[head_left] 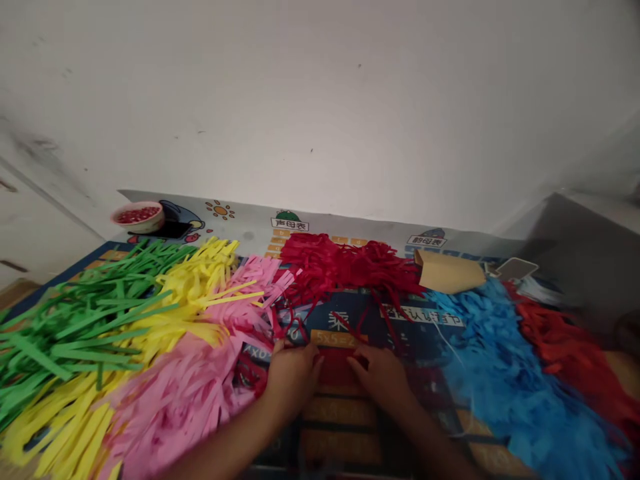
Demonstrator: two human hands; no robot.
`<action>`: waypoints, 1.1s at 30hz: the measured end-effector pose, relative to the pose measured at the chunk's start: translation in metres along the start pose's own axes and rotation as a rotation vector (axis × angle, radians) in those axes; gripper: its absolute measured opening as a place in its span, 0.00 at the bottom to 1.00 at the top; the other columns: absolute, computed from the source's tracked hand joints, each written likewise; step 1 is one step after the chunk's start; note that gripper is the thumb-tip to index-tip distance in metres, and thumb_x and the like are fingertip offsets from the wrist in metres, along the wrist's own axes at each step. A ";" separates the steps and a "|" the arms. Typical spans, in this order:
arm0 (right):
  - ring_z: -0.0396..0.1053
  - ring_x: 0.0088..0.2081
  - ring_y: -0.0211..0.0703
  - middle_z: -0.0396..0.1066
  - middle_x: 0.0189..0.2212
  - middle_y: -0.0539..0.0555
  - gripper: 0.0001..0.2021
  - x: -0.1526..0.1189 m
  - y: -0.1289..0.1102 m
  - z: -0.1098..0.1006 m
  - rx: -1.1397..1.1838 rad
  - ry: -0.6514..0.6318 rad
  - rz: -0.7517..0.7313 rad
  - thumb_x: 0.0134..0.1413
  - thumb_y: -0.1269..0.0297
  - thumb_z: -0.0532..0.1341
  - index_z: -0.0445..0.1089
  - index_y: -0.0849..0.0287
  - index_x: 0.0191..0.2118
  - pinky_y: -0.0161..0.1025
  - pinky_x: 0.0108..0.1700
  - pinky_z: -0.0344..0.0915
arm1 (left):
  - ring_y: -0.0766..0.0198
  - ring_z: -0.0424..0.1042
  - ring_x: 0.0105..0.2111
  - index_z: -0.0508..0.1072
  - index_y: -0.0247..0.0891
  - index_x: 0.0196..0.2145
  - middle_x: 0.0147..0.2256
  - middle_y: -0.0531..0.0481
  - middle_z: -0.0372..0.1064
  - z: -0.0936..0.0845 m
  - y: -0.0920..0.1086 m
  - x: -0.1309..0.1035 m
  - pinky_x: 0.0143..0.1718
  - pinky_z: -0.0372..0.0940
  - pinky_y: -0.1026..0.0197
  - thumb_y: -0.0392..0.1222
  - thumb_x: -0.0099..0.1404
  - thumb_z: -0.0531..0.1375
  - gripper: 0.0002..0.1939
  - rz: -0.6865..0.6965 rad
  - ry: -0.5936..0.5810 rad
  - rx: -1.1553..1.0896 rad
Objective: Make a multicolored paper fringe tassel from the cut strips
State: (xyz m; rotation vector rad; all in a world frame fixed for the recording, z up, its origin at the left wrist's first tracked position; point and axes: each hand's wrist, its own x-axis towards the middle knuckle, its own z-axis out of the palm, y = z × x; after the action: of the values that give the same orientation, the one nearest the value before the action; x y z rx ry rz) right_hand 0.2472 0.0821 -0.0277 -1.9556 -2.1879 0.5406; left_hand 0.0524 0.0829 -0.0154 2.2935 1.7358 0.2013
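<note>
My left hand (295, 373) and my right hand (383, 377) are side by side, low over the printed mat. Between them lies a small flat piece of red paper (336, 371), and the fingers of both hands are closed at its two edges. Just beyond them, loose red strips trail from a heap of shredded red paper (320, 267). A bunch of pink paper strips (185, 393) reaches close to my left forearm. To the right of my right hand, a thin white string (456, 357) curves across the mat.
Yellow strips (45, 427) and green strips (90, 313) spread on the left; blue strips (520, 380) and orange-red strips (565, 340) on the right. A bowl of red bits (137, 217) and a dark phone (173, 229) sit back left. A brown paper roll (450, 272) lies behind.
</note>
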 end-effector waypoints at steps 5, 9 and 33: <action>0.74 0.36 0.49 0.78 0.32 0.51 0.07 0.000 -0.001 0.002 -0.018 -0.019 0.034 0.59 0.60 0.61 0.76 0.54 0.35 0.40 0.40 0.59 | 0.52 0.76 0.30 0.76 0.38 0.33 0.27 0.45 0.78 0.003 0.000 0.003 0.42 0.60 0.49 0.41 0.66 0.55 0.11 -0.022 -0.024 0.015; 0.74 0.37 0.48 0.78 0.33 0.50 0.07 0.002 -0.001 0.004 -0.016 -0.025 0.038 0.59 0.60 0.61 0.75 0.54 0.34 0.41 0.41 0.59 | 0.54 0.76 0.29 0.76 0.38 0.34 0.27 0.46 0.78 0.005 0.000 0.005 0.41 0.60 0.50 0.41 0.67 0.55 0.10 -0.017 -0.035 0.031; 0.65 0.46 0.48 0.69 0.44 0.55 0.19 -0.012 0.031 0.000 0.275 0.066 -0.533 0.40 0.77 0.56 0.63 0.57 0.42 0.46 0.50 0.56 | 0.54 0.69 0.40 0.75 0.39 0.39 0.37 0.47 0.74 0.011 -0.012 -0.018 0.51 0.52 0.42 0.36 0.61 0.58 0.08 0.307 0.106 0.126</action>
State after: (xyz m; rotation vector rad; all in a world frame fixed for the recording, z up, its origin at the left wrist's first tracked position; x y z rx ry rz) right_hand 0.2777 0.0729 -0.0379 -1.1722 -2.3117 0.6300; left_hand 0.0393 0.0679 -0.0285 2.6816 1.4707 0.2826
